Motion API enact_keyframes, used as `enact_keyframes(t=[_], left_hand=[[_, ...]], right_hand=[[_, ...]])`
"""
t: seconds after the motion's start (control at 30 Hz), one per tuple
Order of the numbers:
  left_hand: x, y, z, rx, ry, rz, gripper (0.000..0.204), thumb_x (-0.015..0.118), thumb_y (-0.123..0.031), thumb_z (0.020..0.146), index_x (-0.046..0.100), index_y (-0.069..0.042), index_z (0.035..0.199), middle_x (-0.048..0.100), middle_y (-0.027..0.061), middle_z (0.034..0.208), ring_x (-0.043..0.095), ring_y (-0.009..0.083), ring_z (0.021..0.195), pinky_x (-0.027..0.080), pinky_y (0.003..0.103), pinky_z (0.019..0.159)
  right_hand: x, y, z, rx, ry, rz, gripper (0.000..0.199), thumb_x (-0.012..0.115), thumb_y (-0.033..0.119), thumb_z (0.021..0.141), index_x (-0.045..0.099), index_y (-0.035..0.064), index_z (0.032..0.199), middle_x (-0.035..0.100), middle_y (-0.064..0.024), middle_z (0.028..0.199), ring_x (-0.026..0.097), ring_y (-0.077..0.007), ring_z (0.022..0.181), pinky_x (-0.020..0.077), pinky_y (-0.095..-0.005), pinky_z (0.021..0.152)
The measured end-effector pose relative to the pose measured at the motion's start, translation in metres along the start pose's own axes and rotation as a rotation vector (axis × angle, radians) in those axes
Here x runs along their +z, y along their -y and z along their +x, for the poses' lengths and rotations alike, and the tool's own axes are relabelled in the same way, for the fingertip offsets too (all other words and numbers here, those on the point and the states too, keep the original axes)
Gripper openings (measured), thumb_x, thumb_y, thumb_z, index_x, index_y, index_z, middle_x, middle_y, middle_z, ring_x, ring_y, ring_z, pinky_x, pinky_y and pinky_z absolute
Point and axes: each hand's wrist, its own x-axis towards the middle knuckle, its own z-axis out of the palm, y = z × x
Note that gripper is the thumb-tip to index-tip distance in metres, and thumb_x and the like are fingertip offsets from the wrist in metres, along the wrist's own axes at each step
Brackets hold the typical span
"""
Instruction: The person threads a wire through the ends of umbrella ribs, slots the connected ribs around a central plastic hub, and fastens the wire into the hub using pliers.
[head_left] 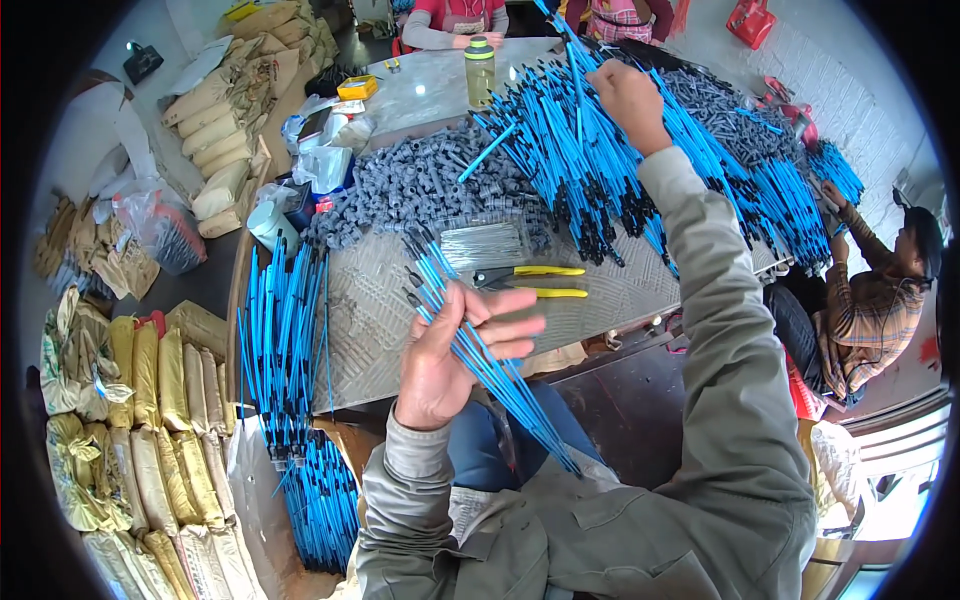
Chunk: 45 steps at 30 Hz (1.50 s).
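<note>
My left hand (450,360) is closed by its thumb around a bundle of thin blue rods (515,395) with dark tips, its other fingers stretched to the right. The bundle slants from the table's near edge down over my lap. My right hand (632,105) reaches over a big heap of blue rods (560,170) with black ends, its fingertips pinched at a blue rod (573,62) that stands up out of the heap. Between my hands lie yellow-handled pliers (535,281) and a stack of thin pale metal pins (482,245).
Grey plastic fittings (420,185) are heaped mid-table; a green-capped bottle (480,72) stands behind. More blue rods (283,330) lie at the left edge. Filled sacks (150,390) are stacked left. A person in a plaid shirt (870,310) sits right; others sit across the table.
</note>
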Motion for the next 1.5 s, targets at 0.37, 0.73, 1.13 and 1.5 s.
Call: enact_keyframes(t=[0.37,0.73,1.13,1.5], left_hand=[[-0.010,-0.031,0.035,0.356,-0.147,0.254,0.040,0.039,-0.031,0.095,0.048,0.005,0.111,0.055,0.0220,0.113,0.054,0.0297,0.108,0.045,0.043,0.090],[0.007,-0.022,0.020,0.523,-0.178,0.215,0.026,0.051,-0.027,0.091,0.052,-0.006,0.107,0.060,0.0063,0.082,0.055,0.0133,0.063,0.042,0.025,0.054],[-0.027,-0.032,0.037,0.516,-0.345,0.160,0.012,0.058,-0.014,0.086,0.058,-0.007,0.096,0.054,-0.0004,0.063,0.042,0.0059,0.045,0.033,0.021,0.040],[-0.015,-0.035,0.029,0.574,-0.328,0.149,0.018,0.055,-0.015,0.088,0.052,-0.005,0.102,0.057,0.0091,0.063,0.051,0.0150,0.042,0.041,0.023,0.037]], right_hand=[[-0.138,0.096,-0.208,0.376,0.636,1.417,0.007,0.051,0.007,0.089,0.054,0.0038,0.083,0.056,0.0012,0.073,0.047,-0.0036,0.061,0.0369,-0.0172,0.053],[-0.092,0.129,-0.201,0.267,1.159,1.717,0.015,0.049,0.018,0.093,0.054,0.0035,0.091,0.054,0.0050,0.074,0.045,0.0022,0.056,0.0331,-0.0140,0.046],[-0.074,0.116,-0.156,0.089,1.389,1.470,0.015,0.048,0.014,0.092,0.054,0.0022,0.084,0.056,0.0025,0.075,0.055,-0.0047,0.059,0.0418,-0.0207,0.049],[0.076,-0.013,-0.004,0.009,0.371,-0.117,0.032,0.054,0.034,0.084,0.060,0.0024,0.081,0.063,-0.0188,0.080,0.063,-0.0326,0.072,0.0493,-0.0412,0.058]])
